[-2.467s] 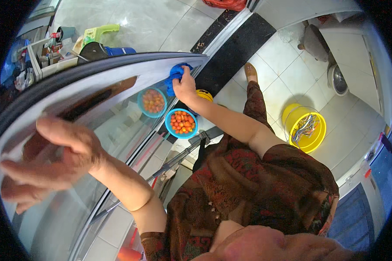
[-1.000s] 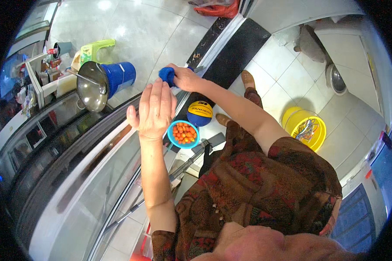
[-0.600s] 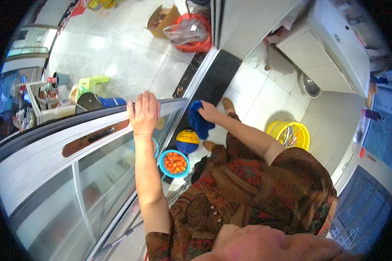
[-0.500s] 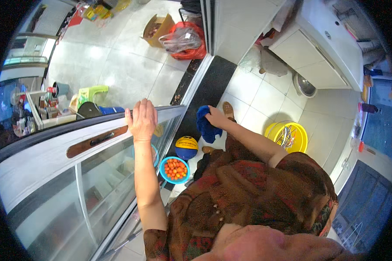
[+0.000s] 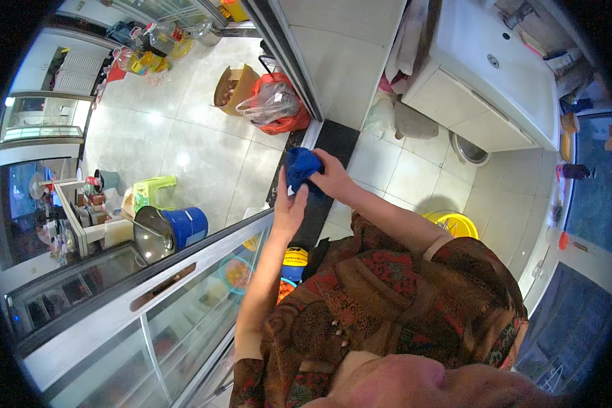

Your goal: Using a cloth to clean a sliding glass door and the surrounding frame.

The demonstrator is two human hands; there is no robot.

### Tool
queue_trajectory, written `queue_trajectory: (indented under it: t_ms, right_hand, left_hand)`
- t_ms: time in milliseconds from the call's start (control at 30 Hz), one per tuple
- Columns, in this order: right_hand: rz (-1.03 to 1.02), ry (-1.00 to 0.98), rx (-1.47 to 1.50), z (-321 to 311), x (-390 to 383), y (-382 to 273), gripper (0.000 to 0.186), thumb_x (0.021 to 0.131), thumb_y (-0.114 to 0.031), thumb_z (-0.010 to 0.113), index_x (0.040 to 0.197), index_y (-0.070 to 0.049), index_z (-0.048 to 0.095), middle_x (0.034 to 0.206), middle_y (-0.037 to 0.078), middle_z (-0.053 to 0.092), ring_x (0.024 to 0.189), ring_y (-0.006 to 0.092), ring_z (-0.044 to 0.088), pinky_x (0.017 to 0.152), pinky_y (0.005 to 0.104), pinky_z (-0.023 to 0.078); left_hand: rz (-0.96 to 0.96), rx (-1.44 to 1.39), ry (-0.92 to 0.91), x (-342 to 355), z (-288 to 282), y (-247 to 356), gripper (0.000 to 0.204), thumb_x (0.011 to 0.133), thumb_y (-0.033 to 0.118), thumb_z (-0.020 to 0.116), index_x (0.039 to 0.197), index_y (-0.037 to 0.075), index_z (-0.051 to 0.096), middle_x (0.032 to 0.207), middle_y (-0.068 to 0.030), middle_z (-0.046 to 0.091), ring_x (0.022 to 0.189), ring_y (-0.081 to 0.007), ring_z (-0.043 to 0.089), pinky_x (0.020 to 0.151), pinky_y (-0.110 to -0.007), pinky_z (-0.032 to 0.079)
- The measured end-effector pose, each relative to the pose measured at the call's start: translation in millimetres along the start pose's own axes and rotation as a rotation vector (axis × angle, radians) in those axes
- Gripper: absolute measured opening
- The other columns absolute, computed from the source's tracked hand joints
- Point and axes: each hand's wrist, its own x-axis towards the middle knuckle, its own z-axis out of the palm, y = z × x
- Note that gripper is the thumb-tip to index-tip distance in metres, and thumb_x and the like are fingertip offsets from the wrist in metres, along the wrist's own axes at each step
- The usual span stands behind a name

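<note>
Grip of the right hand (image 5: 333, 180) closed around a blue cloth (image 5: 302, 164), the left hand (image 5: 290, 212) touching it.
The cloth lies left of the right hand and just beyond the left one, in view over the black threshold (image 5: 338, 141); it is bunched, with no clear long axis. Both hands are at it, so neither is nearer; whether the left fingers pinch it, I cannot tell. Counted: one cloth, one glass door (image 5: 200, 296), one ball (image 5: 294, 262), one yellow bucket (image 5: 464, 223), one blue bucket (image 5: 187, 226), one green stool (image 5: 143, 196). The orange fruits (image 5: 287, 291) are too hidden to count.
</note>
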Motion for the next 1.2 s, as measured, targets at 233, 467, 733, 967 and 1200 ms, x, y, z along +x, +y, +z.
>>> queue_trajectory:
  t_ms: [233, 467, 733, 967, 1200]
  right_hand:
    - [-0.122, 0.021, -0.095, -60, 36, -13, 0.037, 0.078, -0.006, 0.065, 0.112, 0.000, 0.052, 0.096, 0.007, 0.060, 0.086, 0.0110, 0.054, 0.078, 0.0281, 0.046]
    - [-0.129, 0.686, -0.105, -145, 113, -7, 0.021, 0.084, -0.013, 0.058, 0.096, 0.003, 0.063, 0.086, 0.013, 0.067, 0.078, 0.0199, 0.062, 0.074, 0.0335, 0.048]
    - [0.060, 0.922, 0.319, -145, 168, 4, 0.014, 0.085, -0.008, 0.057, 0.088, 0.004, 0.064, 0.079, 0.006, 0.064, 0.072, 0.0136, 0.058, 0.066, 0.0297, 0.047]
    - [0.055, 0.934, 0.446, -139, 167, -5, 0.013, 0.086, -0.007, 0.057, 0.090, 0.002, 0.066, 0.081, 0.004, 0.064, 0.071, 0.0109, 0.057, 0.065, 0.0272, 0.046]
    - [0.083, 1.017, 0.184, -154, 159, 42, 0.014, 0.086, -0.007, 0.056, 0.090, 0.004, 0.065, 0.079, 0.003, 0.063, 0.070, 0.0108, 0.054, 0.064, 0.0281, 0.046]
  left_hand:
    - [-0.215, -0.435, -0.082, 63, 32, 15, 0.056, 0.096, 0.022, 0.051, 0.145, 0.009, 0.026, 0.135, -0.0107, 0.044, 0.110, -0.0174, 0.054, 0.090, -0.033, 0.047]
    - [-0.157, -0.536, -0.269, 125, 71, 45, 0.051, 0.097, 0.023, 0.049, 0.142, 0.007, 0.032, 0.132, -0.0115, 0.047, 0.107, -0.0191, 0.057, 0.087, -0.033, 0.049]
    - [-0.158, -0.573, -0.378, 194, 85, 64, 0.058, 0.097, 0.027, 0.049, 0.145, 0.006, 0.024, 0.137, -0.0153, 0.042, 0.116, -0.0280, 0.054, 0.091, -0.038, 0.048]
    - [-0.253, -0.536, -0.459, 192, 70, 51, 0.065, 0.096, 0.035, 0.049, 0.146, 0.005, 0.020, 0.140, -0.0157, 0.038, 0.119, -0.0315, 0.051, 0.096, -0.041, 0.045]
    - [-0.259, -0.543, -0.508, 201, 73, 45, 0.068, 0.096, 0.035, 0.050, 0.146, 0.002, 0.017, 0.141, -0.0185, 0.037, 0.121, -0.0332, 0.050, 0.098, -0.042, 0.043]
